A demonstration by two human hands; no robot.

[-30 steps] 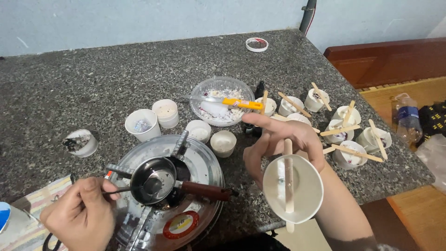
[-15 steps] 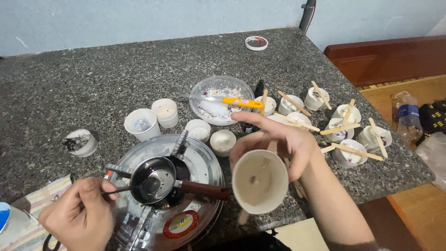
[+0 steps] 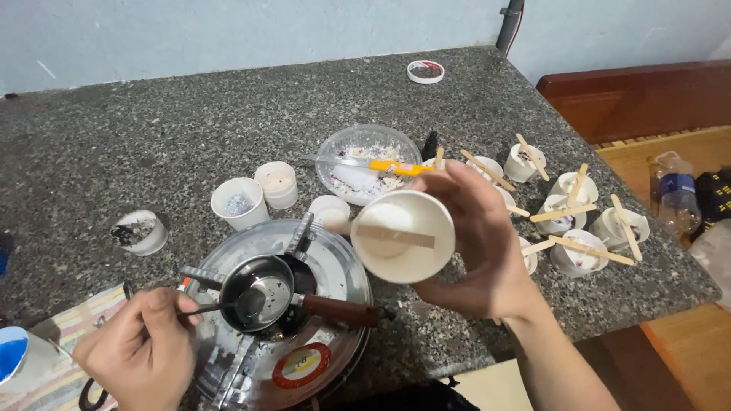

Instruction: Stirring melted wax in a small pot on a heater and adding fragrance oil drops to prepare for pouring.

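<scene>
My right hand holds a white paper cup tilted on its side, mouth toward me, with a flat wooden stick across its opening. The cup hangs just right of a small dark metal pan with a brown handle. The pan sits on a round silver portable stove. My left hand grips a thin dark utensil whose tip rests in the pan.
On the grey stone counter stand several white cups, a clear bowl with a yellow-handled knife, and several stick-topped cups at the right. A small round lid lies far back. A plastic bottle lies beyond the counter's right edge.
My right hand has carried the cup up and leftward toward the pan and turned it further onto its side. My left hand stays at the pan.
</scene>
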